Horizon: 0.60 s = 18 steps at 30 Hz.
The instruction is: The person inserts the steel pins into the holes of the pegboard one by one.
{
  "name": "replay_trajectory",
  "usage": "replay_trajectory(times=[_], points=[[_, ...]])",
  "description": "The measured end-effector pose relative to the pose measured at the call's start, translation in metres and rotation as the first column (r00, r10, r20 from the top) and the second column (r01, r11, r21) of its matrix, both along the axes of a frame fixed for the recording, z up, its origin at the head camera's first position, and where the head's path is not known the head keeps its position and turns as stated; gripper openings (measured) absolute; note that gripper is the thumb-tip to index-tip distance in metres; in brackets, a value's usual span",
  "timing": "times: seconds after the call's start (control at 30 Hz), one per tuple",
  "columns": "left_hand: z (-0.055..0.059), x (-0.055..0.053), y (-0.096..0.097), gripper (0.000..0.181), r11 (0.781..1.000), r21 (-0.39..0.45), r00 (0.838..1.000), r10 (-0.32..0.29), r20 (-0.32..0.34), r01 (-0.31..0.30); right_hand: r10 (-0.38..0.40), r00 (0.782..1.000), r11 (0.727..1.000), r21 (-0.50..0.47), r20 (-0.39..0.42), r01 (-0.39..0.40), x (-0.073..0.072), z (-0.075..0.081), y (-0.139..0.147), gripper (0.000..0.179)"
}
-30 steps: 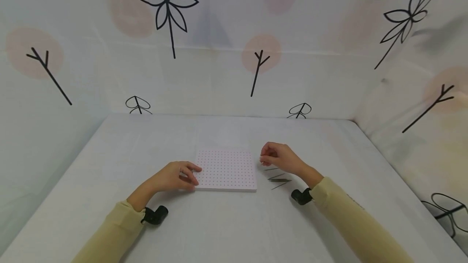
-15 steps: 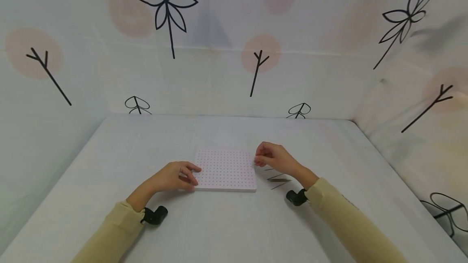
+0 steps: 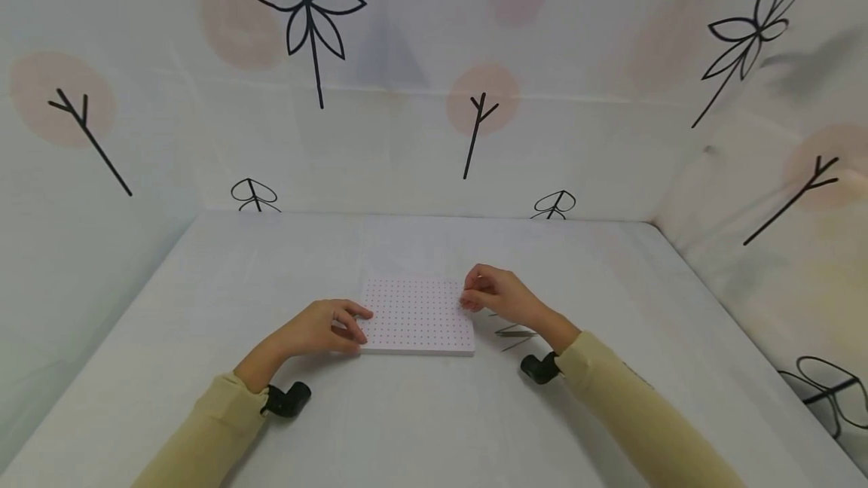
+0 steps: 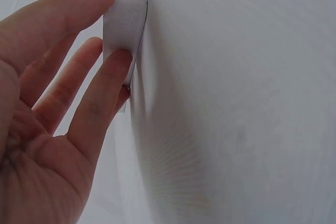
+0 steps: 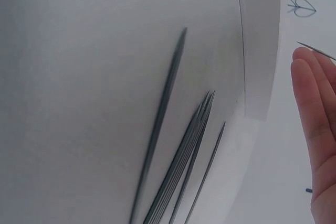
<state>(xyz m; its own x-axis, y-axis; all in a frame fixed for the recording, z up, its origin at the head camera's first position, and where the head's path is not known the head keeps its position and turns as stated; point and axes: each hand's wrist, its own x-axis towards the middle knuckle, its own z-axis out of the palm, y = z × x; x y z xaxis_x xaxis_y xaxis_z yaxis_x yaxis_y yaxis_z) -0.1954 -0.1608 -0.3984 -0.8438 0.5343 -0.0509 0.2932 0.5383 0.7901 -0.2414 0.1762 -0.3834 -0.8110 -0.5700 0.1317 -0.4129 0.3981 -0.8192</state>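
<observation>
A flat white board (image 3: 417,315) printed with a grid of small dots lies on the table. At its left edge my left hand (image 3: 322,328) rests fairly straight fingers on the top and side; the left wrist view shows fingertips (image 4: 122,59) against the board's side wall. My right hand (image 3: 500,296) is over the board's right edge, pinching a thin, pointed metal needle (image 5: 317,50), whose tip sticks out past the fingers in the right wrist view. Several similar grey needles (image 5: 178,166) lie on the table right of the board, most of them bunched side by side.
A white cloth covers the table (image 3: 420,428). Behind it hangs a pale backdrop (image 3: 393,141) with line-drawn flowers and twigs. Black wrist cameras (image 3: 289,400) are strapped at both sleeves.
My right hand has moved left with the needle, from beside the board to over its right edge. The left hand and board have stayed put.
</observation>
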Motion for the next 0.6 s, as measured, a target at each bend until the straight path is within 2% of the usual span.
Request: replay_trajectory(times=[0.6], points=[[-0.002, -0.001, 0.000, 0.009, 1.000, -0.001, 1.000, -0.003, -0.010, 0.003, 0.053, 0.998, 0.999, -0.008, 0.024, -0.053, 0.003, 0.003, -0.021, 0.013]])
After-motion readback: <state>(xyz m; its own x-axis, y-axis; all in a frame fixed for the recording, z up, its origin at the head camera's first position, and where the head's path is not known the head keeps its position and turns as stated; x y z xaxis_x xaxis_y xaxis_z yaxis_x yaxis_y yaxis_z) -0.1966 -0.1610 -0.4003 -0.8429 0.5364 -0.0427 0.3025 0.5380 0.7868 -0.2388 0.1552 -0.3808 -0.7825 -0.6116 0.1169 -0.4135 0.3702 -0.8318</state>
